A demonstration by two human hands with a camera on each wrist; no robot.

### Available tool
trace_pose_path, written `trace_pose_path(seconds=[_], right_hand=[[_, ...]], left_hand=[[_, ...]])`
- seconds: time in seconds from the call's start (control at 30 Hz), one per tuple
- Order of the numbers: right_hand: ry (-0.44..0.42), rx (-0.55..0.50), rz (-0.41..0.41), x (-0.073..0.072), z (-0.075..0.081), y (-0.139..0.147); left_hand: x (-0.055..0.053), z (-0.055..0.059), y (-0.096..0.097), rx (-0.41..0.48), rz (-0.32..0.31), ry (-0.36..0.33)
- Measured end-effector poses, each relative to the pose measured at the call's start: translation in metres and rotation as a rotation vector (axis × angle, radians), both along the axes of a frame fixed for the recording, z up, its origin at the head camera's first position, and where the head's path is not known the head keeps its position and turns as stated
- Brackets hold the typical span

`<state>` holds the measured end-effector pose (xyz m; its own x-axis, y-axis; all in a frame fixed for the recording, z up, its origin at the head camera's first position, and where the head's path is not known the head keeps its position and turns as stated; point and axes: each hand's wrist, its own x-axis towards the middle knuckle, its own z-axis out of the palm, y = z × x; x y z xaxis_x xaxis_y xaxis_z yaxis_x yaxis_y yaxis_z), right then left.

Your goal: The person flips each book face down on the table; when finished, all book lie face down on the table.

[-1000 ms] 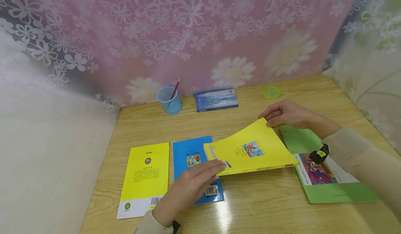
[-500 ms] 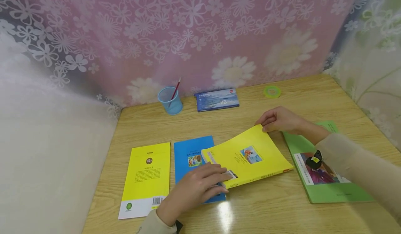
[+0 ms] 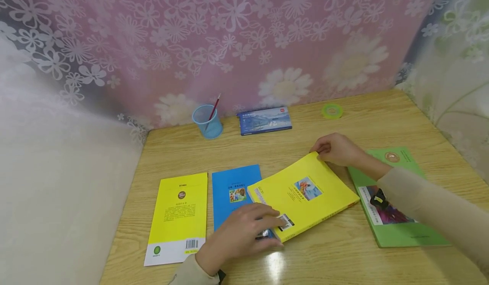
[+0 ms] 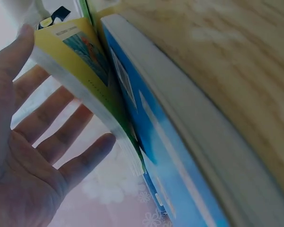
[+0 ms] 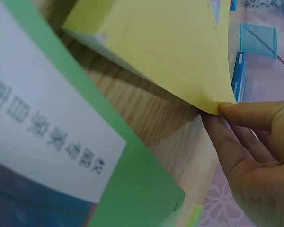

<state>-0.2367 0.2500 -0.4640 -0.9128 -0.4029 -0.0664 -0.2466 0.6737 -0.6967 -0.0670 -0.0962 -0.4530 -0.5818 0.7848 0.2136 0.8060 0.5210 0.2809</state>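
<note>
A yellow book (image 3: 321, 210) with a small picture on its cover lies at a slant, its left end overlapping a blue book (image 3: 231, 179) in the head view. Between thumb and fingers, my right hand (image 3: 340, 151) pinches the far corner, which is bent up a little; the right wrist view shows this pinched yellow corner (image 5: 203, 94) closely. At the barcode end is my left hand (image 3: 244, 230), fingers loosely extended at the book's near left corner. Seen from the left wrist, the left hand's fingers are spread beside the book's white page edge (image 4: 85, 97).
Another yellow book (image 3: 177, 208) lies at the left, and a green book (image 3: 401, 236) lies under the right forearm. Toward the wall stand a blue mesh cup (image 3: 210, 128) with a pencil, a flat blue box (image 3: 265, 121) and a roll of tape (image 3: 331, 111).
The yellow book has come down and turned, its near left corner moving toward the person. My right hand lowered with its corner; my left hand's fingers loosened from the barcode end.
</note>
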Motion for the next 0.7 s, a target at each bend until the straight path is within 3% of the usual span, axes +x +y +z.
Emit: trace_pose_path(seconds=[0.37, 0.7], right_hand=[[0.086, 0.157, 0.058, 0.002, 0.002, -0.01], [0.09, 0.139, 0.066, 0.01, -0.002, -0.01]], left_hand=[[0.005, -0.004, 0.008, -0.162, 0.094, -0.028], [0.004, -0.006, 0.001, -0.214, 0.135, -0.113]])
